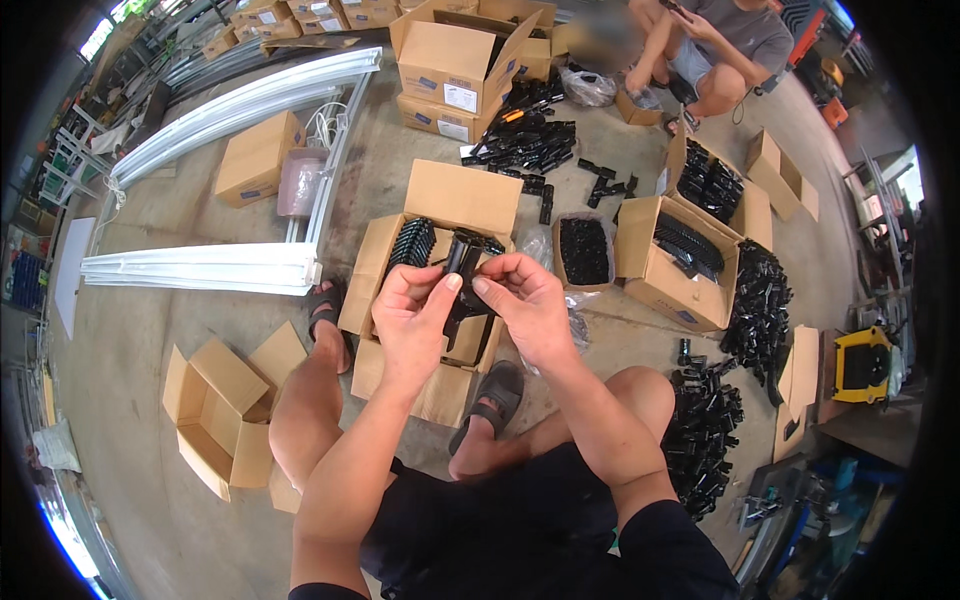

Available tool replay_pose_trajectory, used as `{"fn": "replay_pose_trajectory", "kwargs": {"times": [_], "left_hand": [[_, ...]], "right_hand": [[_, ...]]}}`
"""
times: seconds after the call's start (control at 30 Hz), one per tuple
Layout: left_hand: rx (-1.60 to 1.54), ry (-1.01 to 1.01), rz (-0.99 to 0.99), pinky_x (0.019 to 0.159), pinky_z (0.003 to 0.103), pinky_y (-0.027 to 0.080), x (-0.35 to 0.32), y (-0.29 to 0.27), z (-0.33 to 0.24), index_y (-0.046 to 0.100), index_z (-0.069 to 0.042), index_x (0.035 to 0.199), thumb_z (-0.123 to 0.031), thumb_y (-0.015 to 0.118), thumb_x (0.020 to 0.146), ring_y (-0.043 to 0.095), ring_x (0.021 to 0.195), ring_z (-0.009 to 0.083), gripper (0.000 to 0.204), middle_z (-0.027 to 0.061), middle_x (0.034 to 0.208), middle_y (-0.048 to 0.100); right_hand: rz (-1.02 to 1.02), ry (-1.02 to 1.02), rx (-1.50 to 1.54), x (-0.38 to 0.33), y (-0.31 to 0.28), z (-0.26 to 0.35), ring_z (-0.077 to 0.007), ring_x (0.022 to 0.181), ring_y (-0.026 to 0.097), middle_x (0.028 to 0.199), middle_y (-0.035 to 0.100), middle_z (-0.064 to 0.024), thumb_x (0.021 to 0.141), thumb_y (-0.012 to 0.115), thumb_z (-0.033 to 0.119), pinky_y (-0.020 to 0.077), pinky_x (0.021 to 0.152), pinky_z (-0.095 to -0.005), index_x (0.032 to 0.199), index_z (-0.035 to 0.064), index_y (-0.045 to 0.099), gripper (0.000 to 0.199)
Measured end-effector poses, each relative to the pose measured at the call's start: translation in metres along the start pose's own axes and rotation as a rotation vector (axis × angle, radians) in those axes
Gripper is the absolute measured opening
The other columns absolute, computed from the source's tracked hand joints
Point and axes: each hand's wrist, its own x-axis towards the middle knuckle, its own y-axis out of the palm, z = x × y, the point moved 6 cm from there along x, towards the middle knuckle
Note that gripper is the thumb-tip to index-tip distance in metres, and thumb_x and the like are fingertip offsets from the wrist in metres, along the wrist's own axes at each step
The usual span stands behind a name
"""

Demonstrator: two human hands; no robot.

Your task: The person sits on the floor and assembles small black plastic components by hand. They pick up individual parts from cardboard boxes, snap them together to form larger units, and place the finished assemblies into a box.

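- Above the open cardboard box (440,300) on the floor, both hands met around one black plastic part (462,262).
- The left hand (415,315) pinched its lower left side, its grip pressed on the part.
- The right hand (525,300) pinched from the right, fingertips touching it.
- The part's long axis ran roughly upright, tilted slightly, between both thumbs, equally near each hand.

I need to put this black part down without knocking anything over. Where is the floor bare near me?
Bare concrete lies on the left, between the long white channels, the empty open carton and the left knee. The right side is crowded: heaps of black parts and full cartons. Both the left hand and right hand hold a black part over the open box.
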Motion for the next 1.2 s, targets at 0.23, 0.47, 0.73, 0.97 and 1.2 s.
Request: {"fn": "replay_pose_trajectory", "kwargs": {"times": [0.23, 0.47, 0.73, 0.97, 1.2], "left_hand": [[0.195, 0.014, 0.004, 0.079, 0.020, 0.052, -0.001, 0.024, 0.013, 0.061, 0.001, 0.104, 0.003, 0.071, 0.093, 0.064, 0.090, 0.0050, 0.015, 0.0073, 0.102, 0.072], [0.093, 0.043, 0.046, 0.081, 0.022, 0.054, 0.001, 0.053, 0.019, 0.061, 0.001, 0.103, 0.006, 0.069, 0.094, 0.066, 0.090, 0.0077, 0.013, 0.0106, 0.104, 0.073], [0.102, 0.061, 0.059, 0.079, 0.021, 0.053, -0.001, 0.051, 0.008, 0.062, 0.000, 0.103, 0.004, 0.071, 0.093, 0.066, 0.088, 0.0065, 0.014, 0.0080, 0.101, 0.073], [0.034, 0.048, 0.059, 0.079, 0.021, 0.055, -0.004, 0.047, 0.013, 0.062, 0.001, 0.103, 0.005, 0.071, 0.093, 0.067, 0.089, 0.0073, 0.014, 0.0110, 0.105, 0.074], [-0.008, 0.059, 0.072, 0.082, 0.023, 0.056, -0.005, 0.047, 0.011, 0.061, 0.002, 0.104, 0.005, 0.071, 0.093, 0.068, 0.092, 0.0088, 0.016, 0.0120, 0.107, 0.073]], "right_hand": [[-0.037, -0.005, -0.191, -0.002, -0.031, -0.017, -0.0043, 0.082, 0.055, 0.085, 0.063, 0.0028, 0.102, 0.065, 0.011, 0.0473, 0.073, -0.0226, 0.097, -0.0013, 0.066, 0.014], [-0.031, -0.058, -0.144, 0.000, -0.053, 0.007, -0.0069, 0.084, 0.059, 0.091, 0.065, 0.0006, 0.099, 0.067, 0.007, 0.0497, 0.076, -0.0247, 0.102, -0.0006, 0.066, 0.008], [0.019, -0.229, -0.359, -0.002, -0.048, 0.028, -0.0121, 0.091, 0.062, 0.094, 0.065, -0.0058, 0.094, 0.068, 0.004, 0.0512, 0.082, -0.0273, 0.095, -0.0018, 0.066, 0.006], [0.066, -0.109, -0.132, -0.003, -0.047, 0.011, -0.0159, 0.097, 0.063, 0.110, 0.062, -0.0088, 0.094, 0.069, 0.002, 0.0524, 0.090, -0.0312, 0.098, -0.0034, 0.065, 0.008], [0.075, -0.166, -0.212, -0.002, -0.043, 0.020, -0.0163, 0.095, 0.063, 0.110, 0.062, -0.0098, 0.097, 0.065, 0.004, 0.0514, 0.089, -0.0310, 0.099, -0.0042, 0.065, 0.009]]}}
